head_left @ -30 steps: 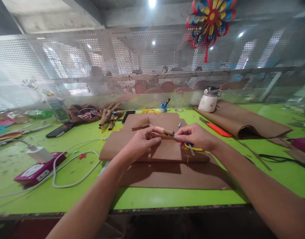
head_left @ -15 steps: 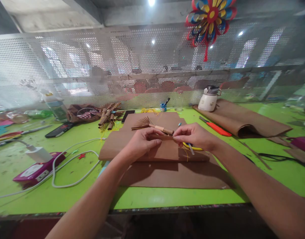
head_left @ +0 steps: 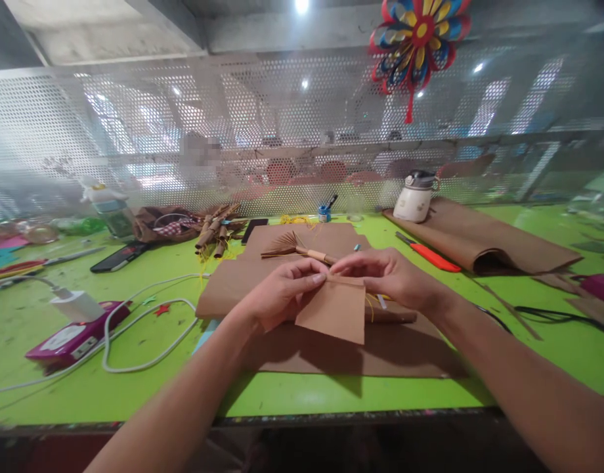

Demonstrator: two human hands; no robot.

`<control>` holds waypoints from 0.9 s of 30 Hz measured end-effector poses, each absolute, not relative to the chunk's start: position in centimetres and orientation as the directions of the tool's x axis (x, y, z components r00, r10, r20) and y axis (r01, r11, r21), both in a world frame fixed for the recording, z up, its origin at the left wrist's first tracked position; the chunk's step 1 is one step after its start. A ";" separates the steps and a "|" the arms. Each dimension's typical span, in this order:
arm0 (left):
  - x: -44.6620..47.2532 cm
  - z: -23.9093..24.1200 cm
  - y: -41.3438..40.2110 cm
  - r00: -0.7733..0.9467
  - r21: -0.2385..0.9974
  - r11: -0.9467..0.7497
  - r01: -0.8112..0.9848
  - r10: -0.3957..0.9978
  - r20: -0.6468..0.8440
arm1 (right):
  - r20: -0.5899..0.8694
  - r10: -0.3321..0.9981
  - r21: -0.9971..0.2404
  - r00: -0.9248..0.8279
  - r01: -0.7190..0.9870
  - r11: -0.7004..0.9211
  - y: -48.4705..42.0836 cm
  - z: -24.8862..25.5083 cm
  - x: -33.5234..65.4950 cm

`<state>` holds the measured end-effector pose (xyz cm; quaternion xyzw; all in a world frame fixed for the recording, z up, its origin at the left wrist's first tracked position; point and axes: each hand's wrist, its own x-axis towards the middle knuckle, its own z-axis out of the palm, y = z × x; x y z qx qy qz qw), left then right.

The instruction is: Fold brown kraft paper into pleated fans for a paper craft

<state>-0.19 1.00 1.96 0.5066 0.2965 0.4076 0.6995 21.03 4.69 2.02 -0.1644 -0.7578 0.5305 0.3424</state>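
A small square of brown kraft paper (head_left: 334, 314) hangs from my fingers above the larger brown paper sheets (head_left: 405, 351). My left hand (head_left: 288, 289) pinches its top edge near the left corner. With thumb and fingertips my right hand (head_left: 385, 272) grips the same edge, which looks narrowly folded. Just behind my hands lies a small paper broom (head_left: 302, 249) with a fanned, pleated end and a rolled handle. Yellow string (head_left: 371, 305) and part of a pale tool show beneath my right hand.
A red utility knife (head_left: 432, 256) and a folded brown paper roll (head_left: 489, 236) lie to the right, by a white bottle (head_left: 413, 197). On the left are a purple power strip (head_left: 80, 335), a white cable (head_left: 149, 368), a phone (head_left: 119, 256) and paper rolls (head_left: 216, 230).
The paper square has been lifted and now hangs toward me, its face showing. My right hand has shifted left, closer to my left hand.
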 end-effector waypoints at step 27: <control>0.5 1.8 1.5 0.256 0.928 -0.259 0.269 0.948 0.190 | 0.192 0.744 -0.820 -0.640 0.312 0.480 4.4 1.4 20.1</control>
